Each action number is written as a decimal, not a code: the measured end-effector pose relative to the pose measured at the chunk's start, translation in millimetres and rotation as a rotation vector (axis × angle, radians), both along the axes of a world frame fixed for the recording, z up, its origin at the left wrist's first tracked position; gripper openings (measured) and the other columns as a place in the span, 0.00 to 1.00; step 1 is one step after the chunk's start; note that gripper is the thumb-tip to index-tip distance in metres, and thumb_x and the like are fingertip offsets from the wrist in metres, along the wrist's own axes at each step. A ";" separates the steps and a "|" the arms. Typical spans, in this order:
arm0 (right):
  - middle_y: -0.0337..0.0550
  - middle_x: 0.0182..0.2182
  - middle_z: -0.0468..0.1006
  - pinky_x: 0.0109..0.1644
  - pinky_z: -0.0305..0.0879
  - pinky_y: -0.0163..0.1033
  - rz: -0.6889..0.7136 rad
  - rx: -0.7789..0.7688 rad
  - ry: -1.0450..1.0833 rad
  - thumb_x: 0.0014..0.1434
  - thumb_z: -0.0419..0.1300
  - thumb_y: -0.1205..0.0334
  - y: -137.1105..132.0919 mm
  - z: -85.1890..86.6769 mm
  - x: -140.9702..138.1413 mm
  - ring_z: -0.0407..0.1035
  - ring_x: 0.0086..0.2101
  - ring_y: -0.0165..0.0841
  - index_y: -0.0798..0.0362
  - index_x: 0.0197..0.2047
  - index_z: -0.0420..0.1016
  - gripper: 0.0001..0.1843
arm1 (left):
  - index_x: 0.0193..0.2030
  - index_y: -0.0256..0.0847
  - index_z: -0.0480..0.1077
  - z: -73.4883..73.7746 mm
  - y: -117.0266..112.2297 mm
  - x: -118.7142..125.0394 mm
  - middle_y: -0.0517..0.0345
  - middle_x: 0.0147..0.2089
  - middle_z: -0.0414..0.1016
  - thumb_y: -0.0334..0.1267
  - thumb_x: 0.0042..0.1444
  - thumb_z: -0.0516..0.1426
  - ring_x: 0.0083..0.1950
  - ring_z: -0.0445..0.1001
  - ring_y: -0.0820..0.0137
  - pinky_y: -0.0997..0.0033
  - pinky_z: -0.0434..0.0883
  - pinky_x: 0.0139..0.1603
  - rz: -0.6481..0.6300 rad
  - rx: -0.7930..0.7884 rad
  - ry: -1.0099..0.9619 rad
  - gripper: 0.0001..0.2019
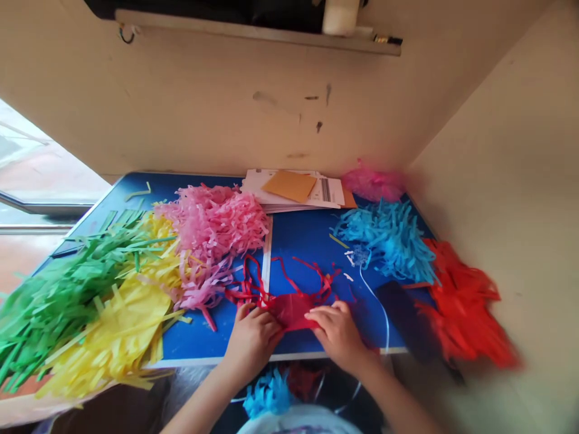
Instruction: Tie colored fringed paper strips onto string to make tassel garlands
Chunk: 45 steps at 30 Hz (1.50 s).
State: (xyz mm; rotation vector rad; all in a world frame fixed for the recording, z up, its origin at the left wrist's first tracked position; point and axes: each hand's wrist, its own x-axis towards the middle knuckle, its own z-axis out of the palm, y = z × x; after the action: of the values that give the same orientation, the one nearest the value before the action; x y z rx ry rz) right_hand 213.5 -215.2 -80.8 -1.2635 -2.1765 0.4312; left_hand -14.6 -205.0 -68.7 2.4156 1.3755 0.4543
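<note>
A piece of red tissue paper, cut into thin strips at its far side, lies at the front of the blue table. My left hand pinches its left side, fingers curled over the paper. On the right side, the fingers of my right hand close on the same sheet. Between the hands the paper is spread fairly flat. Its loose strips fan out across the table beyond my fingers. A pink fringe pile lies just left of it.
Green and yellow fringe overhang the table's left side. Blue fringe and red fringe lie at right, near a white string. Papers with a brown envelope stand against the wall. Below the front edge is a white tub.
</note>
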 end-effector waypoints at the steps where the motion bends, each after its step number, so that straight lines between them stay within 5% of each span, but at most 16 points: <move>1: 0.40 0.34 0.82 0.47 0.51 0.43 -0.044 -0.031 0.018 0.65 0.53 0.67 2.3 0.5 -1.3 0.75 0.37 0.33 0.50 0.40 0.75 0.09 | 0.31 0.45 0.73 0.5 2.1 -5.5 0.61 0.32 0.78 0.39 0.61 0.56 0.38 0.74 0.67 0.57 0.59 0.50 0.008 -0.021 -0.021 0.08; 8: 0.40 0.24 0.77 0.47 0.49 0.44 -0.399 0.039 -0.074 0.59 0.57 0.66 17.2 -5.9 -23.5 0.68 0.30 0.34 0.51 0.28 0.75 0.09 | 0.34 0.40 0.71 -8.2 12.9 1.7 0.59 0.25 0.77 0.41 0.65 0.50 0.29 0.76 0.67 0.60 0.60 0.46 0.237 0.094 0.018 0.13; 13: 0.40 0.26 0.75 0.47 0.49 0.44 -0.481 0.019 -0.166 0.55 0.59 0.65 22.3 -10.3 -27.4 0.66 0.30 0.33 0.52 0.24 0.73 0.08 | 0.34 0.40 0.72 -13.1 20.5 13.3 0.57 0.24 0.78 0.43 0.64 0.51 0.27 0.76 0.64 0.61 0.60 0.43 0.357 0.122 0.133 0.14; 23: 0.38 0.24 0.74 0.46 0.49 0.44 -0.460 -0.031 -0.242 0.54 0.60 0.65 26.7 -11.7 -26.2 0.66 0.30 0.33 0.51 0.24 0.71 0.08 | 0.30 0.40 0.72 -4.9 24.6 20.6 0.58 0.22 0.76 0.44 0.63 0.52 0.27 0.74 0.64 0.60 0.61 0.42 0.393 0.017 0.237 0.14; 26: 0.41 0.28 0.76 0.46 0.50 0.45 -0.515 -0.008 -0.274 0.54 0.62 0.65 26.3 -6.3 -25.6 0.67 0.33 0.37 0.51 0.30 0.72 0.03 | 0.35 0.41 0.74 -4.7 23.1 19.7 0.54 0.32 0.79 0.42 0.61 0.56 0.38 0.75 0.59 0.55 0.60 0.48 0.407 0.157 0.201 0.09; 29: 0.46 0.39 0.78 0.51 0.49 0.49 -0.576 0.108 -0.295 0.56 0.63 0.64 22.1 1.1 -24.1 0.67 0.41 0.42 0.51 0.40 0.73 0.08 | 0.40 0.46 0.75 -9.8 23.5 13.6 0.56 0.43 0.80 0.35 0.59 0.58 0.49 0.72 0.59 0.53 0.57 0.58 0.231 0.343 0.113 0.05; 32: 0.44 0.41 0.78 0.56 0.46 0.51 -0.455 0.243 -0.268 0.61 0.59 0.68 15.3 5.4 -22.2 0.67 0.46 0.40 0.49 0.40 0.72 0.05 | 0.40 0.49 0.75 -12.5 25.7 4.3 0.61 0.40 0.80 0.29 0.57 0.57 0.48 0.71 0.62 0.53 0.54 0.63 -0.041 0.364 0.101 0.09; 36: 0.44 0.40 0.79 0.54 0.50 0.47 -0.005 0.167 -0.276 0.64 0.57 0.65 14.2 4.4 -13.6 0.69 0.44 0.36 0.51 0.43 0.72 0.05 | 0.47 0.45 0.75 -2.2 26.0 -4.1 0.56 0.43 0.79 0.34 0.55 0.57 0.52 0.70 0.57 0.44 0.47 0.68 -0.182 0.263 0.122 0.13; 41: 0.44 0.40 0.80 0.49 0.51 0.45 0.100 0.032 -0.205 0.66 0.55 0.64 28.4 1.3 6.3 0.71 0.41 0.34 0.52 0.44 0.72 0.06 | 0.47 0.46 0.75 4.8 27.2 -6.2 0.54 0.43 0.80 0.33 0.53 0.56 0.52 0.71 0.55 0.37 0.40 0.69 -0.148 0.212 0.123 0.15; 45: 0.47 0.42 0.79 0.50 0.50 0.46 0.105 0.007 -0.194 0.58 0.65 0.53 36.3 0.4 12.3 0.70 0.43 0.38 0.55 0.48 0.71 0.19 | 0.40 0.47 0.77 0.4 32.6 -9.7 0.57 0.39 0.80 0.31 0.54 0.56 0.50 0.73 0.58 0.38 0.39 0.68 -0.061 0.223 0.067 0.10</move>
State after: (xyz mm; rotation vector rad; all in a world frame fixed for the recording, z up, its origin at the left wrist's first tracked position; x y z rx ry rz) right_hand 225.8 -178.9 -80.4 -1.2355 -2.4126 0.3552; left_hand -24.3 -172.5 -68.3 2.6659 1.3371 0.5408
